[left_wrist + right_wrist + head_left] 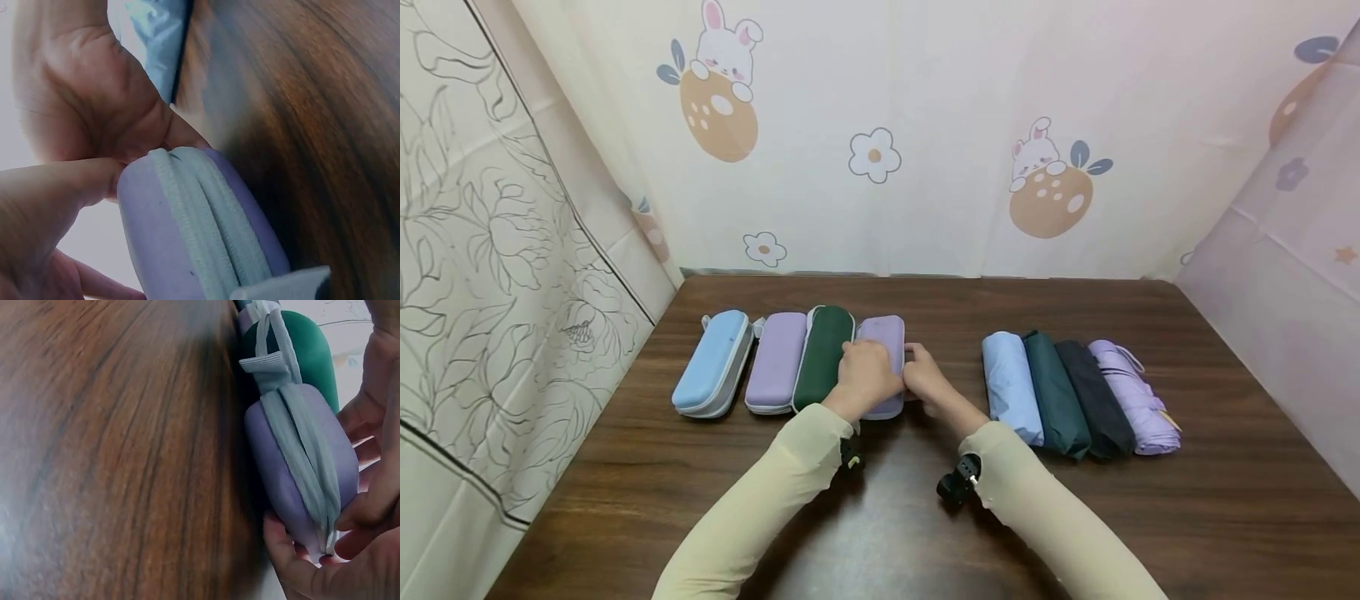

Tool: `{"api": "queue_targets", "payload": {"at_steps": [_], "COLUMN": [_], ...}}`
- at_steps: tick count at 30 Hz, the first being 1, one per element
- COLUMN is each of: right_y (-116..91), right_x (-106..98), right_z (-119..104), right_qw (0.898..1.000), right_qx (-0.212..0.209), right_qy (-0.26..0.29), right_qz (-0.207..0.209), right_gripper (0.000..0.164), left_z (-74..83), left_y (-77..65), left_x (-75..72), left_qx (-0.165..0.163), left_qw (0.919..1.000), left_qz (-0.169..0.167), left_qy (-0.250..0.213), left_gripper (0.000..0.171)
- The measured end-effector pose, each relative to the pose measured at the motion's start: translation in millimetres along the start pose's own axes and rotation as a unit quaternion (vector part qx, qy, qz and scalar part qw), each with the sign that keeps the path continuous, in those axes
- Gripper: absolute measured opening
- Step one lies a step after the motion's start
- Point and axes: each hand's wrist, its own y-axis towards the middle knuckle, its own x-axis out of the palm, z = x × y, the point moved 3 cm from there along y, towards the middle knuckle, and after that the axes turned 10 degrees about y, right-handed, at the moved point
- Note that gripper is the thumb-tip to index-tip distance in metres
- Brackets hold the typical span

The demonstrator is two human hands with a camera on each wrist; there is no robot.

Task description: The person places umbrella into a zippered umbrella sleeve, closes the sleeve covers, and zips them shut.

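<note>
Both hands are at the rightmost purple zippered case (884,330), which lies at the right end of a row of cases. My left hand (867,373) reaches across its top and grips it, thumb against the case's upper corner in the left wrist view. My right hand (931,385) holds the case's right side, fingertips close to the end of the pale grey zipper (300,447) in the right wrist view. The zipper pull is hidden. A pale fabric loop (275,362) sticks out from the near end. The green case (824,358) stands right beside it.
Further left lie another purple case (777,358) and a light blue case (713,358). To the right is a row of folded umbrellas: light blue (1012,383), dark green (1056,396), black (1096,400) and lilac (1135,400). A patterned curtain (880,217) hangs behind the wooden table (880,533).
</note>
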Motion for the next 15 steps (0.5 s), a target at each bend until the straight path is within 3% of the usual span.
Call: {"api": "queue_targets", "payload": {"at_steps": [6,11,15], "right_y": [-4,-7,-11], "right_x": [-1,-4,-5], "right_z": [-7,-17,-25], "right_qw": [0.999,0.996,0.989], "right_qx": [-0.003,-0.013,-0.015], "right_qy": [0.04,0.076,0.136], "right_qz": [0.014,0.047,0.064], "right_gripper": [0.067,0.07,0.071], "left_z": [-3.5,-6.6,-6.0], "left_y": [0.2,0.5,1.2], "left_x": [-4.4,-12.1,-19.0], "left_qx": [-0.006,-0.029,-0.052], "left_qw": [0.9976,0.9892,0.9824], "left_qz": [-0.013,0.005,0.021], "left_qy": [-0.068,-0.144,-0.178], "left_gripper": [0.053,0.051,0.053]}}
